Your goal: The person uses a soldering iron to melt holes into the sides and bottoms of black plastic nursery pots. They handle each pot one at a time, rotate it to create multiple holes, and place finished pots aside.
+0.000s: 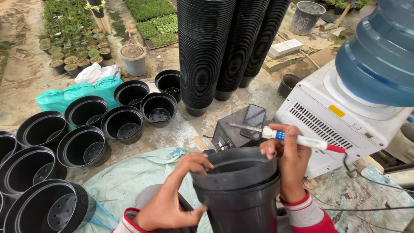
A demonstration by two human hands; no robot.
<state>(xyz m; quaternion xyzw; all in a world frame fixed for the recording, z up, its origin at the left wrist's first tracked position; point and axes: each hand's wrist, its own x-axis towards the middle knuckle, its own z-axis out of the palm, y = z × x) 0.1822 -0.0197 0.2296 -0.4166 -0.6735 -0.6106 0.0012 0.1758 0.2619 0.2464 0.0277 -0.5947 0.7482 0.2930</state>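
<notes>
My left hand [172,198] grips the rim and side of a short stack of black plastic pots [239,190] held tilted in front of me. On the far side of the same stack rests my right hand [291,166], fingers closed around a white pen-like heated tool [286,137] with a blue band, a red end and a metal tip pointing left above the pot rim. A cable [358,177] runs from the tool's red end off to the right.
Several loose black pots [84,146] stand on the ground at left. Tall black pot stacks [205,47] rise ahead. A small dark box [235,129] with a phone [253,121] on it sits behind the held pots. A white water dispenser [340,116] with a blue bottle [379,56] stands right. Seedling pots [69,39] lie far left.
</notes>
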